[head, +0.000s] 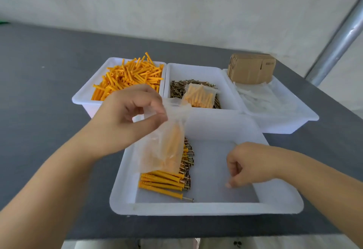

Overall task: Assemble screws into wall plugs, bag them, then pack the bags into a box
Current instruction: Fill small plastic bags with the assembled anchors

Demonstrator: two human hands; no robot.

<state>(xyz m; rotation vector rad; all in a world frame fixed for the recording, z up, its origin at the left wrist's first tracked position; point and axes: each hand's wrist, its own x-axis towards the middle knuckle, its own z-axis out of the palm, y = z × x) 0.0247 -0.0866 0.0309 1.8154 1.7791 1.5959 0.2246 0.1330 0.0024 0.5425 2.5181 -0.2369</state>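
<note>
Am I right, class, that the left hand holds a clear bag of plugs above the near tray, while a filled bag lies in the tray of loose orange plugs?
One detail is wrong. The head view shows the filled bag lying in the tray of screws, not among the loose orange plugs. The left hand does hold a clear bag above the near tray.

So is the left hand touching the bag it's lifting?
Touching. The head view shows the left hand pinching the top edge of the bag between thumb and fingers, so the bag hangs from it over the tray.

Grey table [49, 91]; metal pole [337, 38]
</note>
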